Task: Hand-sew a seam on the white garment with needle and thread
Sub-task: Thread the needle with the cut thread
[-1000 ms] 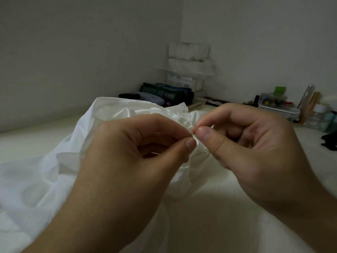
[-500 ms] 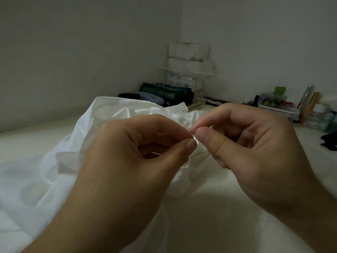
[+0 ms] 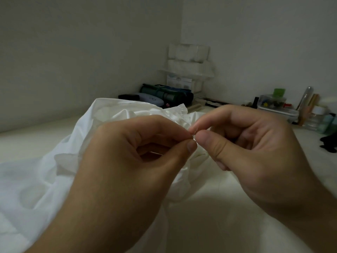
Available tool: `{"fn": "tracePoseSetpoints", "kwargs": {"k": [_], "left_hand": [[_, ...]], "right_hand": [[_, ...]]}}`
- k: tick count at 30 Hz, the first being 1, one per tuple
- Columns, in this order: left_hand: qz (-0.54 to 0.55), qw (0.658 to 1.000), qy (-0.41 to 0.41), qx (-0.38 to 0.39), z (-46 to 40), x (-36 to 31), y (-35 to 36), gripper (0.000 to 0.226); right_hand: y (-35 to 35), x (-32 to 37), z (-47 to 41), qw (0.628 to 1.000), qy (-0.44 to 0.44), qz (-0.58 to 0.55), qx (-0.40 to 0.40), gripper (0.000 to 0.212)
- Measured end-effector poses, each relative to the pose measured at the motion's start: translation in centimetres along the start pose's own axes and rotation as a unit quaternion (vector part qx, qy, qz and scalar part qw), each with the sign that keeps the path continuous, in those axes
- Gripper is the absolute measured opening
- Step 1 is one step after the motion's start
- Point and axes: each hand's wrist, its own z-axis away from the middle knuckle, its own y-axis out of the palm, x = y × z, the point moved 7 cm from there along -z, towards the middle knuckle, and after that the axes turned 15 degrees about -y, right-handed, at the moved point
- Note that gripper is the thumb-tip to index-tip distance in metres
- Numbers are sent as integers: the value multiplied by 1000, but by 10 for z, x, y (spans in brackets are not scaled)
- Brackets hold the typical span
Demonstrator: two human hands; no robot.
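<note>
Over a pale cream tabletop [image 3: 209, 216] in a dim grey-walled corner, the left hand [image 3: 116, 172] and right hand [image 3: 255, 154] pinch the crumpled white cotton garment [image 3: 36, 179] together at their fingertips. Clear plastic storage boxes [image 3: 277, 108] sit way back by the wall.

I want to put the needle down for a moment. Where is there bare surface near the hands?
Bare surface lies below the right hand, beside the white garment, and along the left wall behind the garment. The far right edge is crowded with a clear box and bottles.
</note>
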Motion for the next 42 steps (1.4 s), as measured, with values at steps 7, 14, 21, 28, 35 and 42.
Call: {"fn": "tracePoseSetpoints", "kwargs": {"k": [7,14,21,28,35,42], "left_hand": [[-6,1000,8,-9,0,1,-1,8],[-1,1000,8,-19,-1,2,-2,12],[0,1000,8,-25,-2,4,-3,15],[9,1000,-1,-15,-4,6,-3,13],[10,1000,-1,-17,-3,6,-2,13],[4,1000,1,-12,-3,5,0,13]], "right_hand": [[0,-3,0,999,20,-37,-9,9],[-2,-6,0,997,33,-61,-25,8],[-2,-5,-1,997,26,-58,-31,7],[-2,-5,-1,998,24,-44,-26,7],[-2,-4,0,999,16,-37,-27,6],[-3,-3,-1,999,5,-27,-24,4]]}}
